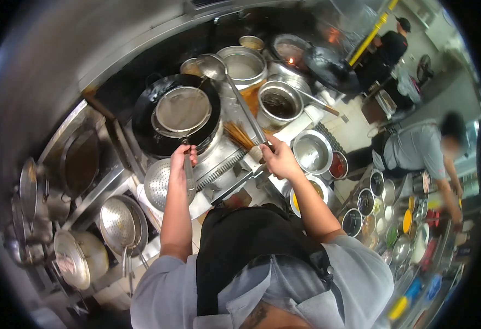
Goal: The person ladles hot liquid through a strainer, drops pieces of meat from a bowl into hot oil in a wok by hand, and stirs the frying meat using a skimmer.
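Note:
My left hand (183,156) is closed around the handle of a round mesh strainer (183,108), which lies over the black wok (142,129) on the stove. In my right hand (280,158) is the long handle of a ladle (212,66). Its bowl is up at the back, beside a large metal pot (259,70); whether it touches anything I cannot tell. A perforated skimmer (163,183) lies below my left forearm, partly covered by it. Thin wooden sticks (238,135) stand bundled between my hands, near a pot of dark liquid (280,102).
A second wok (331,68) sits at the back right near a small flame. Metal bowls (312,152) line my right side, with several food containers (365,202) beyond. More strainers (119,222) and a lidded pot (81,257) stand left. Two other people work at right.

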Motion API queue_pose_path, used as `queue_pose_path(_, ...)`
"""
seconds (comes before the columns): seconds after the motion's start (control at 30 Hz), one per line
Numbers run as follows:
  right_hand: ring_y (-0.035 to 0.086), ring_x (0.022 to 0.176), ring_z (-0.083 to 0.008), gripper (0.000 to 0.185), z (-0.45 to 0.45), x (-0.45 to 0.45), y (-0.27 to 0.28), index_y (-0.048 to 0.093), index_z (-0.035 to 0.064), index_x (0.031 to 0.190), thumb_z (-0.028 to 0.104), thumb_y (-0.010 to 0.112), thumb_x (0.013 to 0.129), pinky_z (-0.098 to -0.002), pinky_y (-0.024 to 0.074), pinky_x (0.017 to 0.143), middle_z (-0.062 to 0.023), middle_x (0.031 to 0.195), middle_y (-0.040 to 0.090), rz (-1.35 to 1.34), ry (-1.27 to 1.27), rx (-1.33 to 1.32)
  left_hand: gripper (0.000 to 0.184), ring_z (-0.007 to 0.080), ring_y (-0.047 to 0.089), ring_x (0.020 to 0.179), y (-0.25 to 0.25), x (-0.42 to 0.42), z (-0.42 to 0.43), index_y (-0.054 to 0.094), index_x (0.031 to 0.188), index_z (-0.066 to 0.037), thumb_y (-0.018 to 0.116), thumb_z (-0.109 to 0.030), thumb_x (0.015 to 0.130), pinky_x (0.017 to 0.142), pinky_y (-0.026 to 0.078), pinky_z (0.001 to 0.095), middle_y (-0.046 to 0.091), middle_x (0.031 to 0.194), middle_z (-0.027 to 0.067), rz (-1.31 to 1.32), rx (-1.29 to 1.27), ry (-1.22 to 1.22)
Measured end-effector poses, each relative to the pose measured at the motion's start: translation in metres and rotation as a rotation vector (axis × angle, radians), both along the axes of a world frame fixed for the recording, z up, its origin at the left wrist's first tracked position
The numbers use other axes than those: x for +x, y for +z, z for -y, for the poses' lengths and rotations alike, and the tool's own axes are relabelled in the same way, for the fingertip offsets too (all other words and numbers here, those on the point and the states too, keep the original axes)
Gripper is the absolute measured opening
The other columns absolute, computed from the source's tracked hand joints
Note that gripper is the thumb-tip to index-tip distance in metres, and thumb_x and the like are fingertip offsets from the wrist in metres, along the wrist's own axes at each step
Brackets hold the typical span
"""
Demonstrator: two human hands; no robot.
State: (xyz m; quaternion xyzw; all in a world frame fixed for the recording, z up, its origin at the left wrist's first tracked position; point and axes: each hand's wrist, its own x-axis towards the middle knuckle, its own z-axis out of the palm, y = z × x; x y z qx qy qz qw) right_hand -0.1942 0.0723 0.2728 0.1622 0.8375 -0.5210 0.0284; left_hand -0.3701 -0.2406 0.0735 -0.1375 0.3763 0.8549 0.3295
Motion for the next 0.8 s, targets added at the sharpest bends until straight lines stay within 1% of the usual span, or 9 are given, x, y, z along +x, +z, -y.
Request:
queue_pose_path(0.1, 0.069, 0.072, -0.0299, 0.046, -0.04, 0.028, -0.017, 0.056, 0.0008, 0.138, 0.02, 0.061, 0.097, -0.0424, 0.0535, 0.072, -0.0245, 0.079, 0.068, -0.113, -0.13, 0.189, 0.023, 0.0162, 0.053, 0.057, 0.001, 0.001, 0.003, 0.062, 0.1, 0.0, 0.057, -0.022, 0.094, 0.055, 0.047, 0.0329, 0.058, 0.074, 0.0051, 0.019, 0.019, -0.028)
queue_pose_path(0.2, 0.072, 0.087, -0.0386, 0.032, -0.075, 0.044, -0.018, 0.061, -0.0035, 0.119, 0.019, 0.059, 0.096, -0.0477, 0.053, 0.076, -0.0288, 0.086, 0.068, -0.066, -0.204, 0.318, 0.025, 0.0167, 0.051, 0.057, -0.005, 0.0, 0.008, 0.061, 0.103, 0.001, 0.057, -0.022, 0.094, 0.055, 0.045, 0.0329, 0.057, 0.075, 0.0053, 0.017, 0.012, -0.042)
queue_pose_path(0.27, 0.072, 0.078, -0.0396, 0.027, -0.091, 0.048, -0.021, 0.06, -0.0054, 0.109, 0.018, 0.057, 0.096, -0.0484, 0.0543, 0.071, -0.0291, 0.082, 0.068, -0.079, -0.225, 0.357, 0.027, 0.0162, 0.05, 0.057, -0.004, 0.0, 0.008, 0.06, 0.105, 0.001, 0.057, -0.023, 0.094, 0.055, 0.044, 0.0322, 0.056, 0.076, 0.0053, 0.047, 0.038, -0.047)
queue_pose_path(0.33, 0.07, 0.061, -0.038, 0.027, -0.098, 0.049, -0.015, 0.06, -0.0067, 0.108, 0.017, 0.057, 0.096, -0.0474, 0.0551, 0.064, -0.0282, 0.073, 0.067, 0.13, -0.27, 0.251, 0.027, 0.0157, 0.05, 0.057, -0.003, 0.0, 0.009, 0.06, 0.106, 0.0, 0.057, -0.024, 0.095, 0.055, 0.045, 0.0318, 0.056, 0.076, 0.0044, 0.06, 0.016, -0.056)
queue_pose_path(0.37, 0.064, 0.046, -0.0338, 0.027, -0.106, 0.046, -0.028, 0.06, -0.0075, 0.106, 0.017, 0.055, 0.097, -0.046, 0.0539, 0.053, -0.0228, 0.065, 0.065, 0.094, -0.258, 0.251, 0.027, 0.0157, 0.051, 0.057, -0.003, 0.001, 0.009, 0.06, 0.107, 0.0, 0.058, -0.024, 0.095, 0.054, 0.045, 0.0315, 0.056, 0.076, 0.0042, 0.049, 0.019, -0.054)
queue_pose_path(0.5, 0.06, 0.04, -0.0272, 0.027, -0.117, 0.029, -0.044, 0.06, -0.0079, 0.104, 0.017, 0.051, 0.098, -0.0425, 0.0483, 0.041, -0.0152, 0.06, 0.061, 0.191, -0.274, 0.104, 0.027, 0.0159, 0.051, 0.056, -0.007, 0.002, 0.008, 0.061, 0.107, 0.0, 0.06, -0.024, 0.094, 0.052, 0.046, 0.0307, 0.056, 0.075, 0.0044, 0.043, 0.043, -0.049)
queue_pose_path(0.67, 0.054, 0.039, -0.0215, 0.027, -0.133, -0.005, -0.08, 0.058, -0.0085, 0.093, 0.017, 0.049, 0.098, -0.0379, 0.0442, 0.036, -0.013, 0.06, 0.06, 0.171, -0.284, -0.143, 0.027, 0.0157, 0.052, 0.055, -0.001, 0.007, 0.005, 0.061, 0.107, 0.002, 0.059, -0.022, 0.094, 0.051, 0.046, 0.03, 0.057, 0.075, 0.0054, 0.043, 0.041, -0.03)
queue_pose_path(0.73, 0.051, 0.044, -0.0136, 0.02, -0.136, -0.015, -0.079, 0.055, -0.0045, 0.094, 0.015, 0.054, 0.099, -0.0321, 0.0425, 0.036, -0.0073, 0.064, 0.057, 0.201, -0.423, -0.562, 0.028, 0.0159, 0.051, 0.056, -0.003, 0.009, 0.006, 0.06, 0.108, 0.0, 0.061, -0.023, 0.093, 0.052, 0.046, 0.0309, 0.056, 0.076, 0.0053, 0.042, 0.049, -0.036)
queue_pose_path(0.8, 0.049, 0.046, -0.0095, 0.018, -0.14, -0.023, -0.068, 0.052, 0.0005, 0.087, 0.013, 0.049, 0.1, -0.0265, 0.0424, 0.037, -0.0033, 0.064, 0.055, 0.171, -0.402, -0.675, 0.028, 0.0157, 0.051, 0.055, -0.002, 0.011, 0.005, 0.06, 0.109, 0.0, 0.06, -0.023, 0.094, 0.052, 0.046, 0.0307, 0.056, 0.076, 0.0053, 0.035, 0.035, -0.031)
